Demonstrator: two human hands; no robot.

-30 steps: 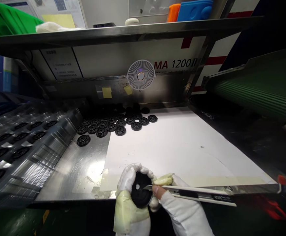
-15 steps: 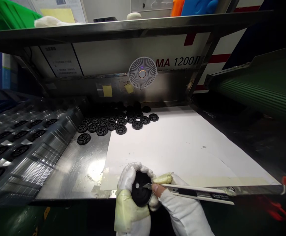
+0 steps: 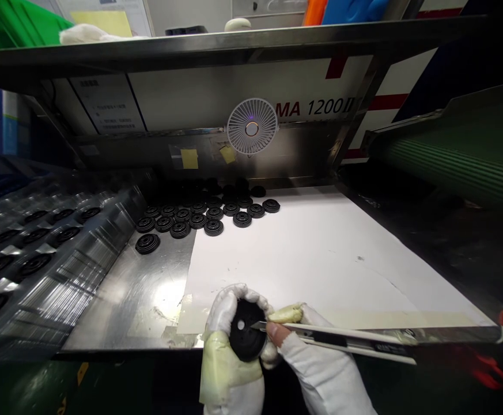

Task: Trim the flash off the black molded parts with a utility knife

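My left hand (image 3: 229, 357), in a white glove with yellowish tape around the thumb, is closed around a black round disc (image 3: 248, 343) that has a small pale hole off its middle. The disc is tilted up toward me at the front edge of the table. My right hand (image 3: 320, 357), gloved in white with a bare thumb tip and a taped finger, grips a utility knife (image 3: 346, 338). Its blade points left and lies over the face of the disc; whether it touches cannot be made out. Part of the disc's rim is hidden by the left fingers.
Several black ridged discs (image 3: 214, 227) lie at the back left of the table, partly on a white sheet (image 3: 303, 259). Stacked clear plastic trays (image 3: 91, 259) holding discs stand left. A small round fan (image 3: 252, 128) hangs under the metal shelf (image 3: 216, 49). A green ribbed surface (image 3: 450, 150) is at right.
Almost nothing differs. The view has shifted slightly, and the disc and the knife stay close together in nearly the same pose.
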